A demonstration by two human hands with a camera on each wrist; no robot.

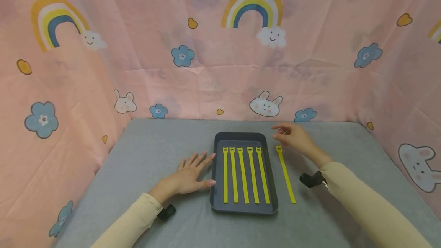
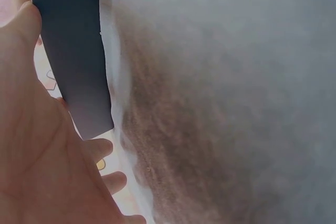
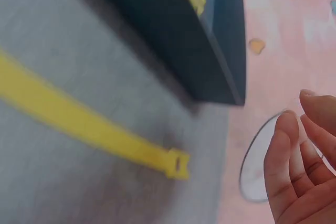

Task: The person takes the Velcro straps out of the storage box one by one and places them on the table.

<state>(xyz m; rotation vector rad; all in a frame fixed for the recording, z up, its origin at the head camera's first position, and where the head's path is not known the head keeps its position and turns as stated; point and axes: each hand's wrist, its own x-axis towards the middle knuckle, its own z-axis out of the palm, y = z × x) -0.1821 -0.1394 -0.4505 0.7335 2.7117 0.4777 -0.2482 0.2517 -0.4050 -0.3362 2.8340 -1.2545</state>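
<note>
A dark grey rectangular tray lies on the table with several yellow cable ties side by side in it, their slotted heads toward the back. My left hand is spread at the tray's left side, thumb and index fingertips at the rim; the left wrist view shows the palm beside the tray wall. Right of the tray, a single yellow cable tie lies on the table. Just beyond its slotted head hovers my right hand, fingers loosely bent. In the right wrist view, nothing shows between those fingers, apart from the tie.
The table has a grey cloth surface. A pink curtain with rainbows, flowers and rabbits encloses its back and sides. Black wrist mounts sit under both cream sleeves.
</note>
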